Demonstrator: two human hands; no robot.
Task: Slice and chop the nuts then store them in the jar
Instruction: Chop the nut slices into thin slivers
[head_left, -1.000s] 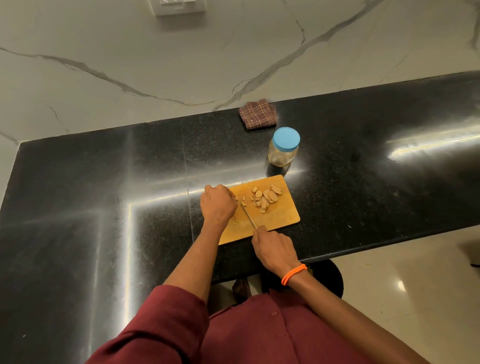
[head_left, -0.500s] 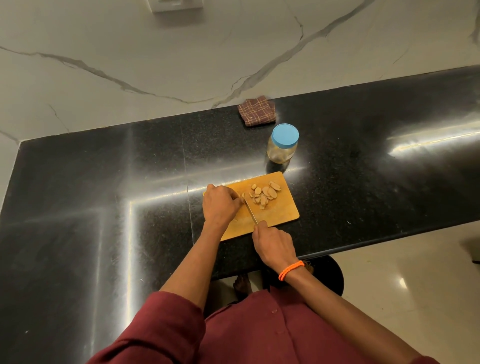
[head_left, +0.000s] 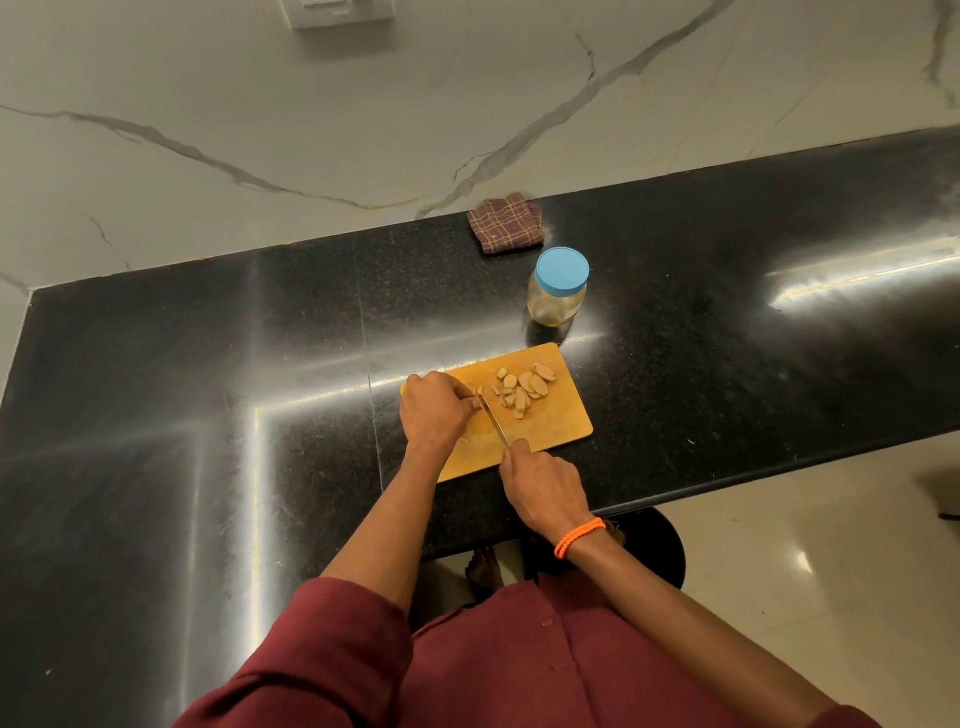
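Note:
A wooden cutting board lies on the black counter near its front edge. Pale sliced nuts lie in a loose pile on the board's far half. My left hand sits on the board's left part with curled fingers pinching a nut piece against the wood. My right hand grips the handle of a knife, whose thin blade runs up to my left fingertips. A clear jar with a blue lid stands closed just beyond the board.
A folded checked cloth lies at the back of the black counter against the marble wall. The counter's front edge runs right below the board, with a dark stool and light floor underneath.
The knife blade has shifted slightly left toward my left fingertips, and a small cut piece now lies just right of the blade. Both hands stay on the board.

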